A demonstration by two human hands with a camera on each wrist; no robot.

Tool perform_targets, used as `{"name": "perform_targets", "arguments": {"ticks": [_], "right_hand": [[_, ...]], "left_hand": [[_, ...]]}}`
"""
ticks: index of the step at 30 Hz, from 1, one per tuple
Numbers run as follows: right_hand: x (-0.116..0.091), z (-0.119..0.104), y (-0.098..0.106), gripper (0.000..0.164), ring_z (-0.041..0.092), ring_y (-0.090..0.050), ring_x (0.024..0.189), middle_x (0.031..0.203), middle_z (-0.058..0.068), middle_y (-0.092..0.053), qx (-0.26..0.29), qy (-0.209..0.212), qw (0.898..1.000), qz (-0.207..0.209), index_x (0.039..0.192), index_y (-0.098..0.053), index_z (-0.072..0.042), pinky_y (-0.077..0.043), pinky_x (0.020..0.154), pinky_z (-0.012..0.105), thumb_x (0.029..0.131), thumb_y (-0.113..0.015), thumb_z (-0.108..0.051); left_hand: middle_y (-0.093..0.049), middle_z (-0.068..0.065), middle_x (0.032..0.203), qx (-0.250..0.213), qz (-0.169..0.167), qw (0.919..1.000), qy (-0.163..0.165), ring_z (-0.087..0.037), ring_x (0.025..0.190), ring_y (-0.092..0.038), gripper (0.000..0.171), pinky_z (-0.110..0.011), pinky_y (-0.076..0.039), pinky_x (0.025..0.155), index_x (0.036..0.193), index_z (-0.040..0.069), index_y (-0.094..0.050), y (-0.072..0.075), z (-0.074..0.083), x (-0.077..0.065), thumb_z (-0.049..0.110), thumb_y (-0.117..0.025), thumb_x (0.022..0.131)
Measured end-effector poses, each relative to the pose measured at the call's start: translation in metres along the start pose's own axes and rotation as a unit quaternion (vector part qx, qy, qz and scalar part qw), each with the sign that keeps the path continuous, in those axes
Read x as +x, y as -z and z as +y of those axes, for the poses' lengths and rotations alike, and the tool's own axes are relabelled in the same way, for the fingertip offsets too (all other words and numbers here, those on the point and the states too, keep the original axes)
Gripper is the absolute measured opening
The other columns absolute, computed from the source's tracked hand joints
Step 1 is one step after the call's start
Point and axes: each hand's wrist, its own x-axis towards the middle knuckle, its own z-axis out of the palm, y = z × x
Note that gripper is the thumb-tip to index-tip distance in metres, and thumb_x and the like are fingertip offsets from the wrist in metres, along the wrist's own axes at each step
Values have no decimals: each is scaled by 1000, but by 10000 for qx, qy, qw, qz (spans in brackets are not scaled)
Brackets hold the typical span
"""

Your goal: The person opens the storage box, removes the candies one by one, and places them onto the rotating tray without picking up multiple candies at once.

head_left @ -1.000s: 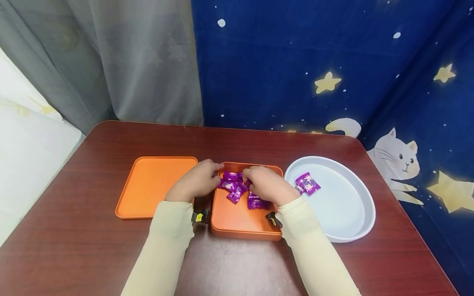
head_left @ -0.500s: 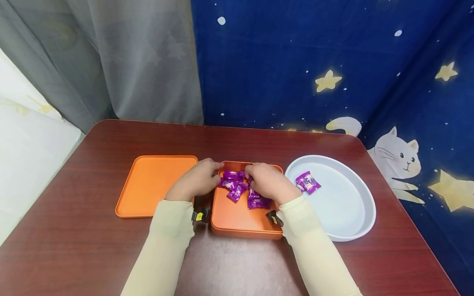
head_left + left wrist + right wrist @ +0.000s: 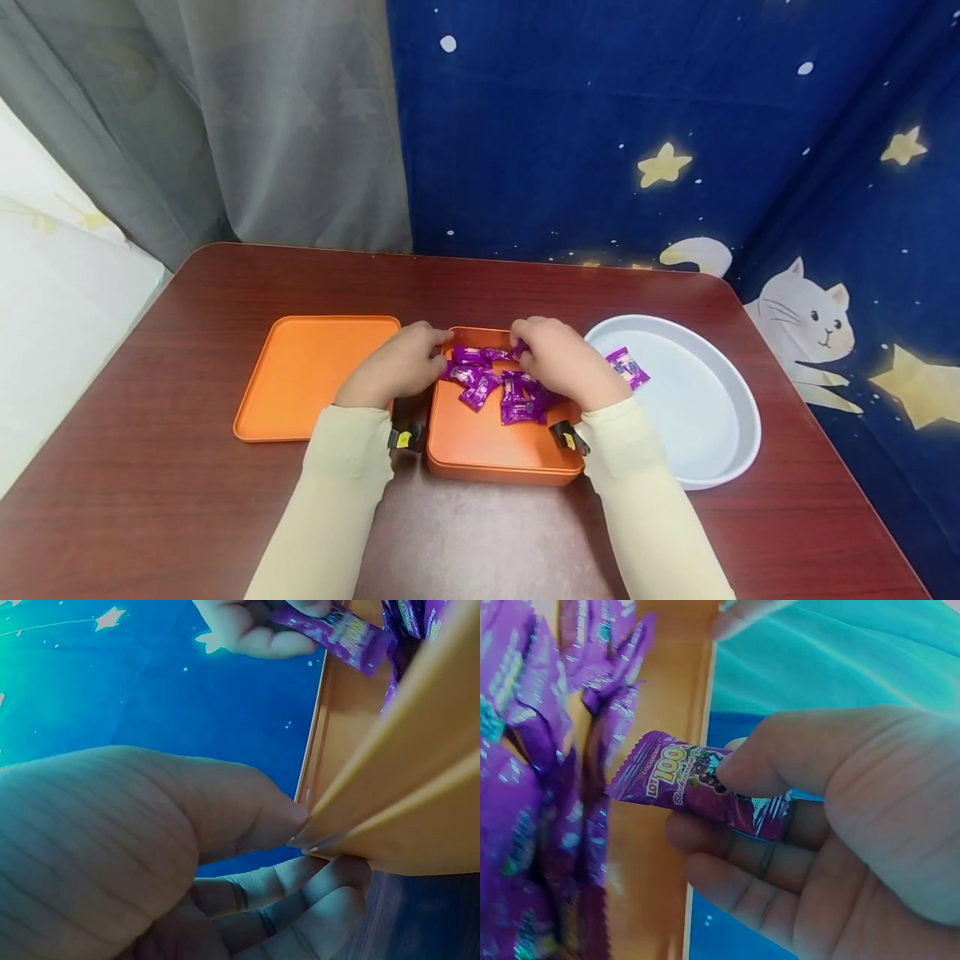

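My left hand [image 3: 397, 367] pinches the left wall of an orange box [image 3: 480, 446] between thumb and fingers, near its far left corner. Purple wrapped candies [image 3: 477, 387] lie inside, mostly toward the box's far half. Over the far right part of the box, my right hand [image 3: 562, 362] pinches one candy [image 3: 694, 787] between thumb and fingers. In the right wrist view its printed wrapper faces up, apart from the pile of candies [image 3: 532, 772]. The left wrist view shows the held candy [image 3: 341, 637] over the box rim too.
Left of the box lies a flat orange lid-like tray [image 3: 315, 383]. On the right stands a pale round dish [image 3: 701, 400] with a purple candy [image 3: 628, 369] at its left side, partly behind my right hand. Grey and blue curtains [image 3: 525, 125] hang behind the table.
My right hand has moved right and slightly away from the pile, carrying a candy. More candies in the box now show. The left hand has stayed on the box wall.
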Motion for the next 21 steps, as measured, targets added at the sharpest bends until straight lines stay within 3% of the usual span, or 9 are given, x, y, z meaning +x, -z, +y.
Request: {"name": "perform_targets", "arguments": {"ticks": [11, 21], "right_hand": [[-14, 9, 24, 12, 21, -54, 80, 88, 5, -62, 176, -12, 9993, 342, 94, -62, -9, -52, 81, 40, 82, -63, -6], [-30, 31, 37, 14, 20, -55, 79, 90, 5, -64, 394, -532, 9971, 388, 97, -62, -12, -55, 78, 42, 84, -64, -9]], "left_hand": [[-56, -12, 110, 29, 41, 10000, -24, -22, 83, -51, 47, -37, -53, 82, 135, 7, -50, 0, 0, 0, 15, -57, 89], [-56, -12, 110, -11, 0, 10000, 77, -22, 83, -51, 48, -35, -54, 78, 136, 8, -50, 0, 1, -1, 16, -59, 89]]}}
